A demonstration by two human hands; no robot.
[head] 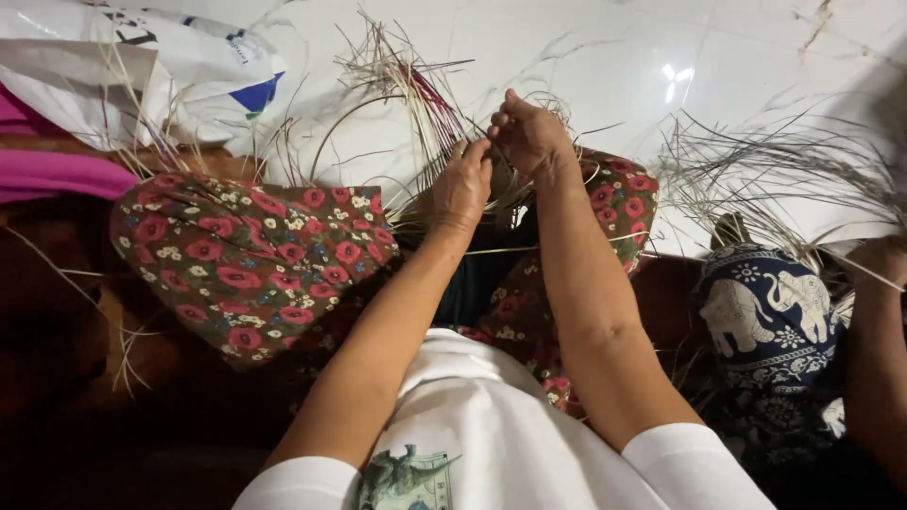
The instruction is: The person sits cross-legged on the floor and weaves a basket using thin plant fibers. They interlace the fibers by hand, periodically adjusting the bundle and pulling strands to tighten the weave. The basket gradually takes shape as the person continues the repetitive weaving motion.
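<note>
Seated on a white marble floor [586, 57], knees spread under flowered red-and-dark trousers [246, 255], white shirt [491, 434] low in the view. Both hands raised together over a half-woven bundle of pale straw strands [416, 94], lying just beyond the knees, loose ends fanning up and outward, a few reddish strands among them.

Left hand [463, 184] closed in a pinching grip on strands at the near edge of the weave, fingertips touching those of the other hand. Right hand [529, 137] curled shut as well, thumb and fingers nipping a strand or two just above; exactly which strand hidden by the knuckles.

To weave well here, as a judgement: best to keep the left pinch firm at the crossing so the finished part stays tight, draw the working strand with the right in a smooth pull rather than a jerk, since dry straw looks liable to crack at a sharp bend, and keep the loose ends fanned apart to avoid tangling.

Containers: a white plastic bag [189, 57] with a blue patch at upper left, crumpled and lying on its side, contents not visible. Pink cloth [47, 170] beside it at the left edge. At right, a second sheaf of straw [784, 170] above a blue elephant-print cloth [765, 312], with another person's arm [874, 359] along the edge
</note>
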